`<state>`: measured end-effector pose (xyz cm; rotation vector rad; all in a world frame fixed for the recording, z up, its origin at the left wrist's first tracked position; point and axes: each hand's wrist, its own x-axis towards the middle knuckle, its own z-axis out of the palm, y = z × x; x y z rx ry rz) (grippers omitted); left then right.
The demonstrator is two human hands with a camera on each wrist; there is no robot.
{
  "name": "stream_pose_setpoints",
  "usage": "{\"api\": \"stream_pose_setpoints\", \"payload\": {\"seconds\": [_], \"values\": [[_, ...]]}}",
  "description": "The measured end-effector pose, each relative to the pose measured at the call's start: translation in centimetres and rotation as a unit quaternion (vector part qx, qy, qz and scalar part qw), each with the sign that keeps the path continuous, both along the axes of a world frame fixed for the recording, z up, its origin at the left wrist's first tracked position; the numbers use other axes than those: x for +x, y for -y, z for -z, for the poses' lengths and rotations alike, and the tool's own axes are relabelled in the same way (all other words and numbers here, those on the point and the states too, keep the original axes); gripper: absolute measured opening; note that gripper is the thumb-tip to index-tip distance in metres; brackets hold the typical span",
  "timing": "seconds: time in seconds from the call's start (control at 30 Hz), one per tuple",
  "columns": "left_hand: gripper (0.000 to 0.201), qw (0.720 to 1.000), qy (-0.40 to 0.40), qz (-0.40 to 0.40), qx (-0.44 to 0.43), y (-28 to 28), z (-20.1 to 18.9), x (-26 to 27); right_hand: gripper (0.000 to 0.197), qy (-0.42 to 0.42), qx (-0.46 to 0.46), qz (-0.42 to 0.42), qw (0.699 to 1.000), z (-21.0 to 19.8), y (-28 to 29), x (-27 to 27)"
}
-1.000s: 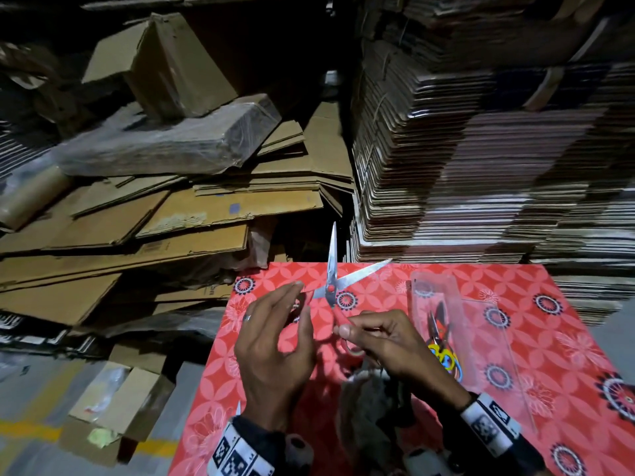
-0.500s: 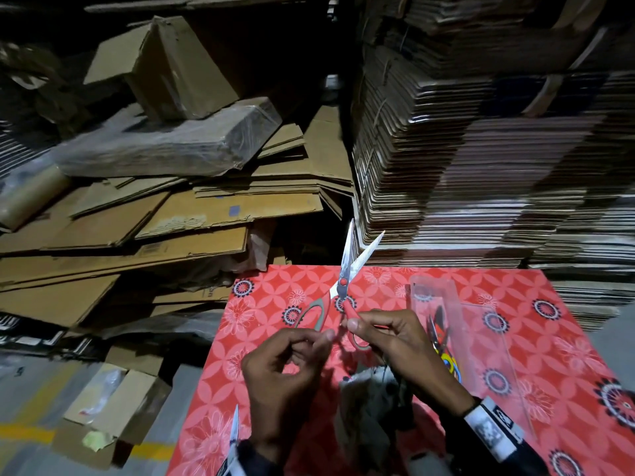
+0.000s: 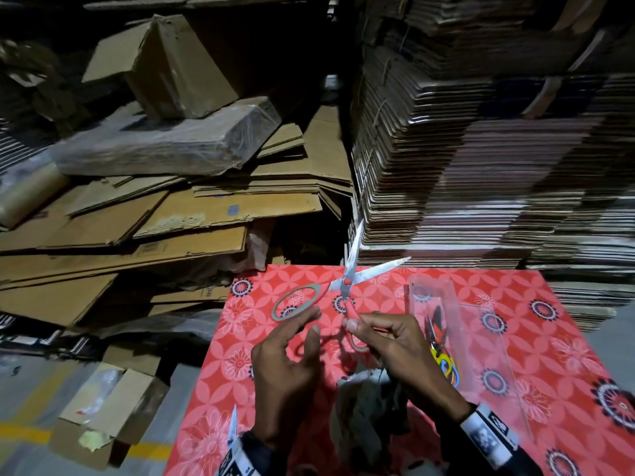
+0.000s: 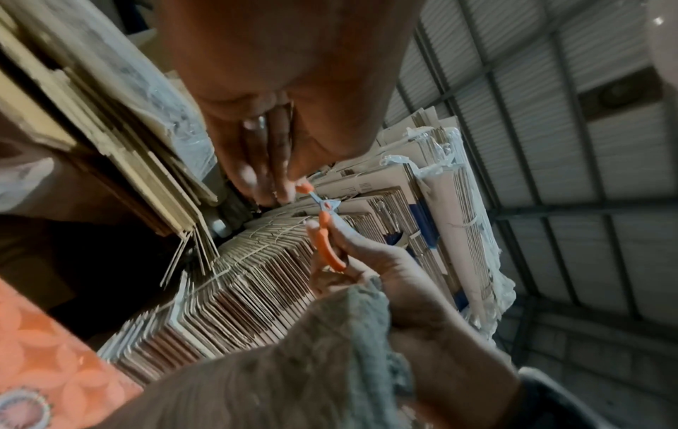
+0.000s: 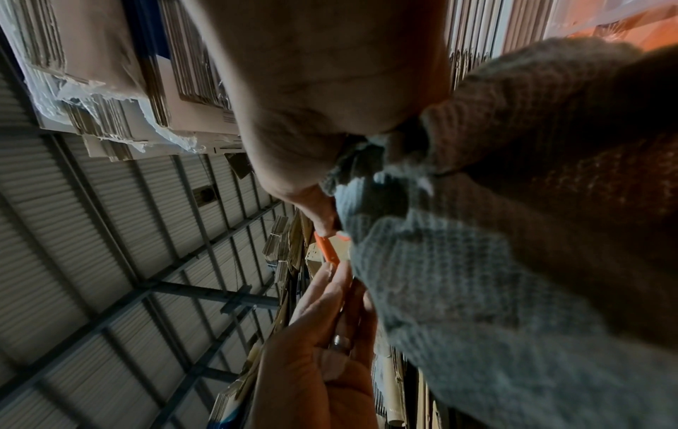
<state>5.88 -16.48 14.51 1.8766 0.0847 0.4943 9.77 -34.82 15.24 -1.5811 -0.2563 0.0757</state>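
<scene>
Splayed scissors [image 3: 347, 282] in the pinch of the right hand [image 3: 395, 345]; left hand [image 3: 287, 369] loose-fingered, just beside their grey loop.

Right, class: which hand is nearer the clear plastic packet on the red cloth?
Right. The right hand, pinching the scissors by one handle, sits just beside the left edge of the clear plastic packet; the left hand is open farther left, beyond the scissors.

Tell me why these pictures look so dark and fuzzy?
Head view: dim all round, the stacked brown cardboard sheets dark and bowed by the wide lens, and only the red flowered table cover and the blades of the red-and-grey-handled steel scissors catch light. Left wrist view: the left hand sits close to the lens, big and blurred. Right wrist view: the grey knitted cloth looks soft, out of focus.
</scene>
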Motion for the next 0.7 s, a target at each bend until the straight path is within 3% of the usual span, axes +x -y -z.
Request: {"api": "stream_pose_setpoints", "payload": {"seconds": [0.13, 0.23, 0.37, 0.53, 0.7], "values": [[0.036, 0.997, -0.042, 0.024, -0.063, 0.8, -0.5, 0.4, 0.050, 0.002, -0.017, -0.038, 0.999, 0.1, -0.3, -0.4], [0.023, 0.990, -0.041, 0.056, -0.126, 2.0, -1.4, 0.9, 0.042, 0.005, -0.013, -0.059, 0.998, 0.1, -0.8, -0.8], [0.037, 0.964, -0.040, 0.061, -0.257, 3.0, -2.2, 1.3, 0.047, 0.000, -0.005, -0.082, 0.997, 0.2, -1.2, -1.1], [0.032, 0.927, -0.072, 0.046, -0.366, 2.9, -2.0, 2.4, 0.063, -0.030, 0.001, -0.094, 0.995, 1.1, -1.8, -1.0], [0.021, 0.911, -0.092, -0.005, -0.401, 1.7, -2.3, 3.2, 0.035, -0.053, 0.015, -0.099, 0.994, 1.0, -1.3, -1.0]]}}
